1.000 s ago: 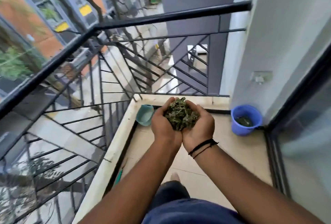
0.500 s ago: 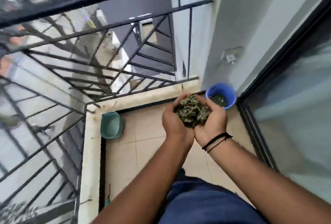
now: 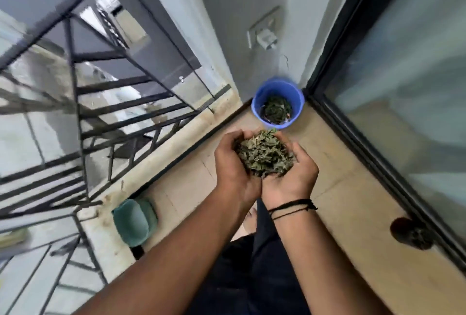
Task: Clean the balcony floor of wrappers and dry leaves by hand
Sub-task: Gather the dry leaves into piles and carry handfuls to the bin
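Above the balcony floor (image 3: 340,188): heap of dry leaves (image 3: 264,154), cupped in both palms.
Left hand (image 3: 234,166): fingers curled round the heap's left side.
Right hand (image 3: 292,176): fingers curled round its right.
Blue bucket (image 3: 259,103): just beyond the hands, in the corner, leaves inside.
Teal container (image 3: 133,221): beside the railing (image 3: 75,103).

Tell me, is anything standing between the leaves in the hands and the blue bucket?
Nothing visible. The leaves, cupped in the left hand and right hand, face bare floor up to the open blue bucket.
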Action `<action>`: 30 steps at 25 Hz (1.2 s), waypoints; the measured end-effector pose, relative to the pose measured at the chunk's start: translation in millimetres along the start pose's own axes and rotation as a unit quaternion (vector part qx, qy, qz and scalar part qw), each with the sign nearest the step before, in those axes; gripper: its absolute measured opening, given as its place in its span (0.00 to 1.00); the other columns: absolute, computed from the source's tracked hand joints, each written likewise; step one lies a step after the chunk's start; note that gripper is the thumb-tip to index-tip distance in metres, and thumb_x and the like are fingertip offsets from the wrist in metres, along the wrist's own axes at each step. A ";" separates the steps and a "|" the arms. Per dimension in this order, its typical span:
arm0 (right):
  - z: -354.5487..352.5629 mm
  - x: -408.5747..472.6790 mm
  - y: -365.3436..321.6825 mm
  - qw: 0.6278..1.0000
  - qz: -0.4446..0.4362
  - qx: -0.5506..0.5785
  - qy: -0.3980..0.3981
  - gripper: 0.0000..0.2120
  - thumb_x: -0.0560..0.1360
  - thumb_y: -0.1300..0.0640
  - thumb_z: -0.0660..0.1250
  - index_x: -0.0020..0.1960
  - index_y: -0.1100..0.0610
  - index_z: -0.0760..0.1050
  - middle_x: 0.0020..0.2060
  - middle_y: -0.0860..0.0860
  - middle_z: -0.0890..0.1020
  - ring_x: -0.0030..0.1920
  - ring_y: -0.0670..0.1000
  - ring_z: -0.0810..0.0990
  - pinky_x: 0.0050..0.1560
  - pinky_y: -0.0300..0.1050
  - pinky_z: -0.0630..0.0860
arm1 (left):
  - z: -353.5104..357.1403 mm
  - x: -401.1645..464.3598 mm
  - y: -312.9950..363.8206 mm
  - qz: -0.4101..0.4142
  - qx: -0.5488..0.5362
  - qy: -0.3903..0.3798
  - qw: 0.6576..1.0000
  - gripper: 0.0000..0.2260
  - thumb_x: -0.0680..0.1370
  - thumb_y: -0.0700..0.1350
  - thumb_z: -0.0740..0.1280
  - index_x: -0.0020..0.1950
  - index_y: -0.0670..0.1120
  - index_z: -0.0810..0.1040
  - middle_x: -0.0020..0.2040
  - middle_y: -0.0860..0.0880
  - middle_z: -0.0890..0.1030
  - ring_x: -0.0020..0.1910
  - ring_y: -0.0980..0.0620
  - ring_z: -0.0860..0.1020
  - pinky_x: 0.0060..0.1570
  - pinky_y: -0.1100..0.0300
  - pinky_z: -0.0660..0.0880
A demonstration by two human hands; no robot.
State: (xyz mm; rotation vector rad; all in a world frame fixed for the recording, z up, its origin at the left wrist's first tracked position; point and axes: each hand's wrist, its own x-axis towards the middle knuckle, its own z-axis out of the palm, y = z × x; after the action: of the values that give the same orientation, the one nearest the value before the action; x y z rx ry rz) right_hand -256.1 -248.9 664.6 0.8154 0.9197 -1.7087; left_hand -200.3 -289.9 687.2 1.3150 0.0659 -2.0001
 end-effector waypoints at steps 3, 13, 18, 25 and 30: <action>-1.2 89.4 -3.4 0.997 0.010 0.071 0.019 0.17 0.83 0.54 0.55 0.53 0.61 0.80 0.48 0.60 0.85 0.48 0.58 0.83 0.58 0.53 0.77 | 7.6 87.4 -8.1 -0.041 0.053 -0.020 0.998 0.08 0.78 0.41 0.60 0.42 0.43 0.78 0.45 0.45 0.78 0.49 0.44 0.78 0.70 0.50 0.70; 18.3 363.5 -12.2 0.987 -0.049 0.060 0.139 0.16 0.80 0.61 0.60 0.65 0.64 0.78 0.54 0.61 0.84 0.45 0.59 0.85 0.40 0.48 0.83 | 27.0 374.3 -45.1 -0.056 0.262 0.006 0.963 0.24 0.73 0.41 0.65 0.68 0.35 0.76 0.65 0.33 0.78 0.60 0.34 0.80 0.58 0.43 0.80; -7.8 428.7 -22.8 0.986 -0.030 0.004 0.166 0.18 0.83 0.59 0.57 0.70 0.63 0.74 0.64 0.61 0.80 0.57 0.59 0.80 0.52 0.52 0.78 | 32.0 457.8 -48.2 -0.049 0.366 0.049 0.928 0.17 0.80 0.42 0.61 0.31 0.46 0.75 0.30 0.48 0.75 0.26 0.51 0.71 0.26 0.66 0.66; -26.4 439.8 -16.3 0.990 -0.006 -0.009 0.139 0.20 0.84 0.60 0.58 0.74 0.65 0.68 0.68 0.59 0.74 0.69 0.56 0.71 0.76 0.51 0.63 | 13.5 466.2 -25.5 -0.086 0.450 0.053 0.888 0.12 0.82 0.54 0.61 0.57 0.48 0.78 0.54 0.48 0.79 0.48 0.51 0.77 0.49 0.57 0.71; -26.0 410.1 -15.4 0.991 -0.013 -0.020 0.131 0.22 0.87 0.56 0.47 0.78 0.63 0.61 0.78 0.57 0.64 0.79 0.56 0.61 0.76 0.50 0.59 | -7.3 446.1 -12.9 -0.116 0.448 0.056 0.884 0.14 0.84 0.54 0.60 0.58 0.47 0.79 0.60 0.45 0.82 0.62 0.47 0.79 0.68 0.51 0.69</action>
State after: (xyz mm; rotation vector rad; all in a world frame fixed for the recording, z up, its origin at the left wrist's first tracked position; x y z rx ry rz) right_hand -384.0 -404.7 306.2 1.0213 1.1432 -1.6239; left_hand -296.4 -519.0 316.4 2.0603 -0.7724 -2.2377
